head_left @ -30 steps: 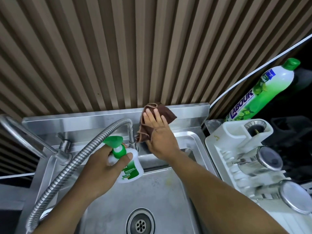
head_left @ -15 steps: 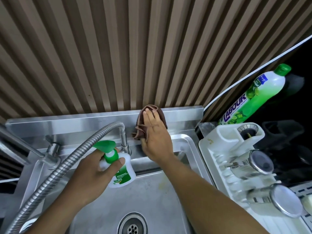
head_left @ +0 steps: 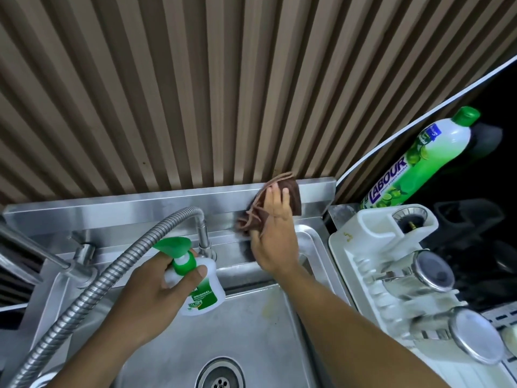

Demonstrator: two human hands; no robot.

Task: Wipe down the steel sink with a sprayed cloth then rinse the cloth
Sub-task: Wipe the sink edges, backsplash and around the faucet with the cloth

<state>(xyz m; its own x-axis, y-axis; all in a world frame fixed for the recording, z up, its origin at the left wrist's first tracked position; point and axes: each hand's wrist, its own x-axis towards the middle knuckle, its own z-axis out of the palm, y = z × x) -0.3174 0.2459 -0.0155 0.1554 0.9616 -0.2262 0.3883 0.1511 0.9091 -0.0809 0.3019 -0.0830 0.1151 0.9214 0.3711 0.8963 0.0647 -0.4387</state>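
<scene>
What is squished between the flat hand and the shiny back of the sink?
The brown cloth; the right hand presses it against the sink's steel back wall, head view.

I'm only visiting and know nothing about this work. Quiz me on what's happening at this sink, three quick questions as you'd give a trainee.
1. True or false: the right hand presses the brown cloth flat against the sink's back panel.
2. Which hand holds the spray bottle?
3. The green-capped detergent bottle is: A) in the basin, B) off to the right of the sink, C) hanging on the tap.

Key: 1 true; 2 the left hand; 3 B.
</scene>
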